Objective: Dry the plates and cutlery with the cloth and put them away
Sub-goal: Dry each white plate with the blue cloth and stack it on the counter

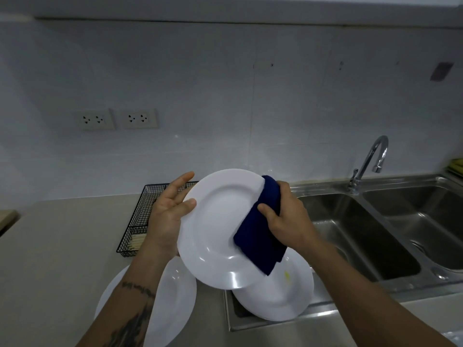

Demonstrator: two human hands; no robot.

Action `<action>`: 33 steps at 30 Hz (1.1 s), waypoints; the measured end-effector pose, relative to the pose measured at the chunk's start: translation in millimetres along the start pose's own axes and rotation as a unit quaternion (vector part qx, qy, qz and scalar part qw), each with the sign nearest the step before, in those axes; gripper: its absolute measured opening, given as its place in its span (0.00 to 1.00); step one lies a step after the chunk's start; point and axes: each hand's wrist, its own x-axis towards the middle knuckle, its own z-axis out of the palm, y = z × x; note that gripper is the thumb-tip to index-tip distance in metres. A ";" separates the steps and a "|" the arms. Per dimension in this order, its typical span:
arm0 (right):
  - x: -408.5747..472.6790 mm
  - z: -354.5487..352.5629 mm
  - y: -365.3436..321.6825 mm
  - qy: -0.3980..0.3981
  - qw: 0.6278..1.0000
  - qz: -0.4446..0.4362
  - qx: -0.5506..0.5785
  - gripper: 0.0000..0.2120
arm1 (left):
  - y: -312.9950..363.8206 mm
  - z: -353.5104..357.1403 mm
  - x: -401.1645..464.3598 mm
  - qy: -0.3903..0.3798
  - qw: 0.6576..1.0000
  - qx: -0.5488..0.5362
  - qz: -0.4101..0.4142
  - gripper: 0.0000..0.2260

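Note:
A white plate [220,229] is held tilted above the counter, its face toward me. My left hand [167,216] grips its left rim, thumb on the front and fingers behind. My right hand [285,219] presses a dark blue cloth [260,236] around the plate's right rim. Below it, a second white plate [283,296] rests on the steel drainboard with a small yellow spot on it. A third white plate [172,301] lies on the counter at the lower left, partly hidden by my left forearm.
A black wire basket [140,221] with pale chopsticks stands on the beige counter [62,241] behind my left hand. A steel double sink [375,229] with a curved tap [370,161] fills the right. Two wall sockets [117,118] sit on the tiled wall.

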 end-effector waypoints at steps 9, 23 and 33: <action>-1.6 1.8 -10.5 0.112 0.993 -0.036 0.016 0.17 | -15.8 11.2 17.2 0.122 0.986 0.115 -0.011 0.12; -47.8 10.7 6.6 -0.044 0.977 -0.208 0.014 0.22 | -25.0 2.5 37.8 0.229 0.942 -0.164 -0.182 0.22; -10.5 5.2 -36.5 0.153 0.981 -0.078 0.090 0.22 | -34.4 16.6 14.7 0.066 0.991 -0.022 -0.118 0.25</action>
